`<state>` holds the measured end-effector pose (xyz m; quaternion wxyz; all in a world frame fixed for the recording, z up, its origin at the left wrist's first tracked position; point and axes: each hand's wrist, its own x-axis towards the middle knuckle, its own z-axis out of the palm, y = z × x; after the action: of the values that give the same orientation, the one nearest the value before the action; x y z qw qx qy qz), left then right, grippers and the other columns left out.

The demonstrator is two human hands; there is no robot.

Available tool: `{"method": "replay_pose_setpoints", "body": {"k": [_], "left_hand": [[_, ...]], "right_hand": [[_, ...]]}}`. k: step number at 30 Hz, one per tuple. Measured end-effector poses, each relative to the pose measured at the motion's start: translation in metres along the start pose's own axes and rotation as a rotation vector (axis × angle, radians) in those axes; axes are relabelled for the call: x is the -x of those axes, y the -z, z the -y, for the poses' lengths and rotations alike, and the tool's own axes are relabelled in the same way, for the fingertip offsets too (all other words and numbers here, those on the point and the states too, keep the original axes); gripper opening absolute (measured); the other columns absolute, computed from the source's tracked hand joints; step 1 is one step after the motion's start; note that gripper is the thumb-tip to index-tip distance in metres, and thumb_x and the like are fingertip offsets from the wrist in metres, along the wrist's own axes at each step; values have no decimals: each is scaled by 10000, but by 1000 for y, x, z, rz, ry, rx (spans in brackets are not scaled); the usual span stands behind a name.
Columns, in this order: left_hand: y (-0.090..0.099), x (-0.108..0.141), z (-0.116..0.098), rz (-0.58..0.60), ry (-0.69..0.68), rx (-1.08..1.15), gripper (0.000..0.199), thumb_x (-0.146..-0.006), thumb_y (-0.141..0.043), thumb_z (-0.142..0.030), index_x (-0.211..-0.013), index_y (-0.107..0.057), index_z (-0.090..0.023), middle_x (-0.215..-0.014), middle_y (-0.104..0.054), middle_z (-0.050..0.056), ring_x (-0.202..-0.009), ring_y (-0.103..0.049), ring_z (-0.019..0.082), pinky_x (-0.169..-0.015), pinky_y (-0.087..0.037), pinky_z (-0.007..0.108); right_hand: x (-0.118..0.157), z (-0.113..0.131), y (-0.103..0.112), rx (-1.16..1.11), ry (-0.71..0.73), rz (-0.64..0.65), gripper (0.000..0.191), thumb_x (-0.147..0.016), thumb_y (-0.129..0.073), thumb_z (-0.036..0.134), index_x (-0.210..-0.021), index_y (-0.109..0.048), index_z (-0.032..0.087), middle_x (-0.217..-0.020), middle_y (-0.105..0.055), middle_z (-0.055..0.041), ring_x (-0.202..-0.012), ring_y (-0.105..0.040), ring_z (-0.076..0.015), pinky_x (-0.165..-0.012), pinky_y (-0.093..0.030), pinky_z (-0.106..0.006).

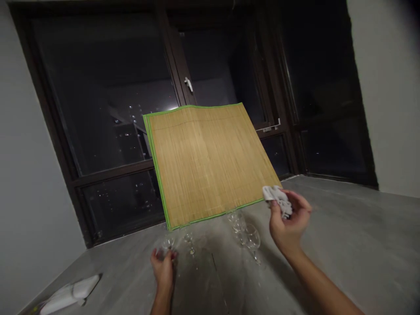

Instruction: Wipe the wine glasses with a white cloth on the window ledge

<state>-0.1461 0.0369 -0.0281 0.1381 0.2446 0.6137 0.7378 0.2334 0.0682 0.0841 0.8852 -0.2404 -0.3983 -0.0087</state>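
A bunched white cloth (277, 200) is held between the thumb and fingers of my right hand (290, 221), raised at the right. Lower down on the left, my left hand (163, 267) has its fingers closed about the lower part of a clear wine glass (168, 241). The stem is mostly hidden by the fingers. Just right of that hand is another clear glass (188, 238), its outline faint. Between my hands, nearer the right one, several stemmed glasses stand close together, the front one a wine glass (252, 238).
A bamboo mat (210, 162) with green edging leans upright behind the glasses, against dark windows (105, 96). A white wrapped bundle (70, 295) lies at the lower left of the grey surface (344, 236). A thin dark line runs along the surface between my hands.
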Motion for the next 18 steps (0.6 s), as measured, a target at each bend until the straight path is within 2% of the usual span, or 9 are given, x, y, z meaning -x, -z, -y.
{"method": "replay_pose_setpoints", "body": {"k": [3, 6, 9, 11, 13, 16, 18], "left_hand": [[-10, -3, 9, 135, 197, 233, 655, -697, -640, -271, -1266, -324, -338, -1138, -576, 24, -703, -675, 145, -587, -468, 253], [-13, -3, 11, 141, 165, 209, 578, -686, -623, -246, -1207, -379, -293, -917, -597, -23, -652, -644, 125, -642, -505, 272], [-13, -1, 11, 133, 105, 122, 453, -689, -586, -273, -1122, -462, -229, -716, -548, -56, -557, -573, 115, -601, -485, 263], [-13, 2, 9, 125, 68, 52, 389, -706, -571, -327, -1071, -515, -205, -644, -525, -62, -520, -537, 125, -557, -449, 260], [-12, 5, 5, 97, 18, -32, 348, -714, -577, -369, -1015, -559, -196, -639, -542, -51, -547, -543, 144, -571, -431, 268], [-8, 15, -7, 35, -57, -158, 244, -704, -615, -352, -896, -597, -203, -734, -603, -9, -700, -584, 180, -656, -408, 276], [-5, 25, -19, 6, -111, -268, 194, -725, -616, -356, -862, -608, -219, -739, -607, 4, -731, -574, 199, -661, -368, 280]], "right_hand": [[41, 43, -23, -109, -7, 218, 469, -825, -610, 174, -1266, -456, 220, -1179, -584, -118, -1104, -598, -245, -936, -495, -439], [98, 59, -48, -57, 27, 505, 488, -847, -554, 168, -1319, -452, 239, -1203, -606, -119, -1107, -598, -257, -929, -512, -447], [147, 50, -59, -38, 109, 721, 579, -841, -505, 125, -1382, -384, 292, -1202, -636, -83, -1056, -629, -250, -880, -543, -425], [168, 35, -57, 27, 66, 808, 558, -838, -505, 138, -1364, -416, 302, -1129, -664, -61, -995, -648, -251, -836, -560, -411], [177, 20, -50, 61, 31, 856, 511, -826, -503, 118, -1314, -471, 267, -1106, -668, -66, -992, -653, -247, -844, -558, -401], [178, 1, -42, 127, -69, 844, 510, -815, -489, 82, -1301, -470, 233, -1116, -667, -76, -1028, -651, -229, -885, -545, -384], [178, -4, -42, 163, -111, 831, 522, -820, -483, 77, -1318, -447, 229, -1134, -663, -79, -1052, -645, -226, -911, -536, -389]]}}
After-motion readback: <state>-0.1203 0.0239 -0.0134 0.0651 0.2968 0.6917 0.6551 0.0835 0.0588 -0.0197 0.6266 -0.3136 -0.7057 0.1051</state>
